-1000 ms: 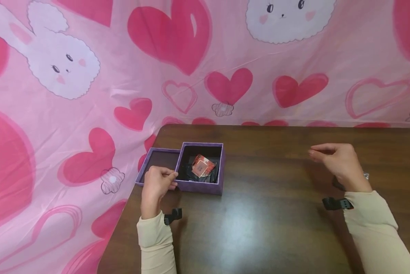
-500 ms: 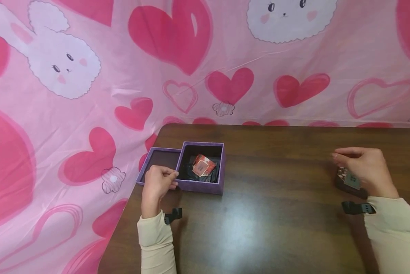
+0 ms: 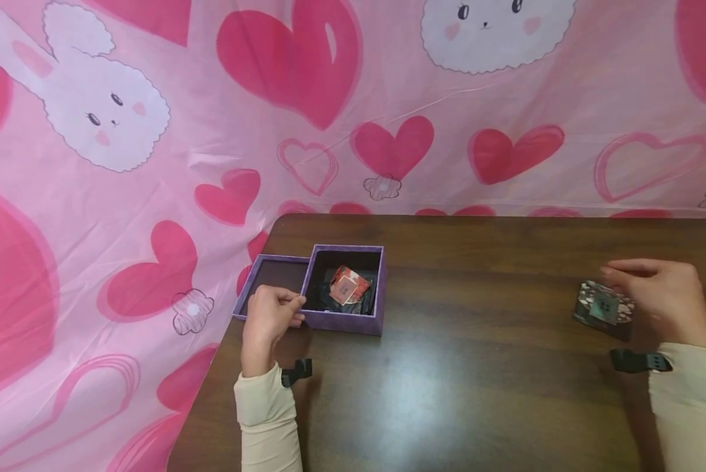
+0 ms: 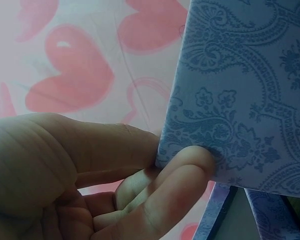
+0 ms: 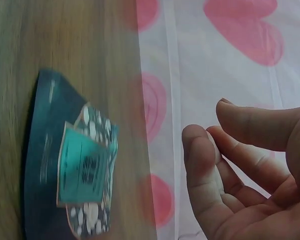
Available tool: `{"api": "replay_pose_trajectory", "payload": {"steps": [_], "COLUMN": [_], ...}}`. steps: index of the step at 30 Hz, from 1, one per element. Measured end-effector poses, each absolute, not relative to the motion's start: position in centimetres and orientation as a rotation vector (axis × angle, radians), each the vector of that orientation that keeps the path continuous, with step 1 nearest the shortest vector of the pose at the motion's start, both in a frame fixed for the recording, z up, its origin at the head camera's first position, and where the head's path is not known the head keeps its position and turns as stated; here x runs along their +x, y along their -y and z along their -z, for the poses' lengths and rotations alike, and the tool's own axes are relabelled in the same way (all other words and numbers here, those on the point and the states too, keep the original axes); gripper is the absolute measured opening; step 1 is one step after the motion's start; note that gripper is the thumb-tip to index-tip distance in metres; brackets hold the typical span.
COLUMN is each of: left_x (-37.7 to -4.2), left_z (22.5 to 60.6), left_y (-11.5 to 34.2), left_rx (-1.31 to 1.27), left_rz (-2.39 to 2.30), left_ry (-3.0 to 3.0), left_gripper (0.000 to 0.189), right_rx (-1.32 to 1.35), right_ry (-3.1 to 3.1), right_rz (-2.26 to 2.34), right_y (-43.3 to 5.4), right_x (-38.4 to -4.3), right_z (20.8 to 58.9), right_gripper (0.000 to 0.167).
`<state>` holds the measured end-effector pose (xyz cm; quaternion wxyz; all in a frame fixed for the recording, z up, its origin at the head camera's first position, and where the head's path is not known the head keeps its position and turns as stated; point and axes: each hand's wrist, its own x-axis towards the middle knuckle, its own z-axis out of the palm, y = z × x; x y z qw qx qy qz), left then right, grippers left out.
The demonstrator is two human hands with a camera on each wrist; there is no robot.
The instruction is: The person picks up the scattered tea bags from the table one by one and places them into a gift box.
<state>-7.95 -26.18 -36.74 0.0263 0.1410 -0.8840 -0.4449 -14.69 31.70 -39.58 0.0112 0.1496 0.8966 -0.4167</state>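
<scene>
My left hand [image 3: 267,321] pinches the near left corner of an open purple box [image 3: 343,321] in the head view. Close up in the left wrist view, its thumb and a finger meet at the corner of the patterned box wall [image 4: 240,100]. Inside the box lies a packet with a red label [image 3: 351,286] on darker packaging. My right hand [image 3: 662,292] hovers at the right, just beside a dark packet with a teal label [image 3: 604,307] on the table. In the right wrist view its fingers [image 5: 202,155] are loosely bent, thumb apart, holding nothing.
The box's shallow purple lid [image 3: 282,278] lies inside-up against the box's left side, partly behind my left hand. Everything stands on a brown wooden table [image 3: 470,367]. A pink cloth with hearts and rabbits [image 3: 329,78] hangs behind and to the left.
My right hand has moved to the right, uncovering the teal-labelled packet that was mostly hidden behind it. My left hand, the box and the lid have stayed in place.
</scene>
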Motion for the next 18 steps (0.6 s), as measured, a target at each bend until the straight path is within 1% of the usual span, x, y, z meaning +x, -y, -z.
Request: {"api": "replay_pose_trajectory", "payload": {"steps": [2, 4, 6, 13, 18], "left_x": [-7.9, -7.9, -7.9, -7.9, -8.0], "left_z": [36.7, 36.6, 36.6, 36.6, 36.7], "left_y": [26.2, 26.2, 26.2, 26.2, 26.2], "left_rx": [0.438, 0.442, 0.445, 0.435, 0.432], "left_rz": [1.378, 1.381, 1.381, 1.387, 1.380], "left_ry": [2.734, 2.734, 2.734, 2.733, 2.736], "left_gripper": [0.011, 0.011, 0.011, 0.011, 0.011], "right_rx": [0.530, 0.581, 0.604, 0.628, 0.549], "right_ry": [-2.810, -2.803, -2.796, -2.804, -2.830], "right_rz": [1.238, 1.174, 1.113, 1.068, 0.985], "right_y": [-32.1, -32.5, -32.9, -33.8, -34.1], "right_x": [-14.6, -14.4, -14.3, -13.9, -13.9], "right_z": [39.7, 39.8, 40.0, 40.8, 41.1], "right_gripper": [0.050, 0.063, 0.068, 0.067, 0.061]}}
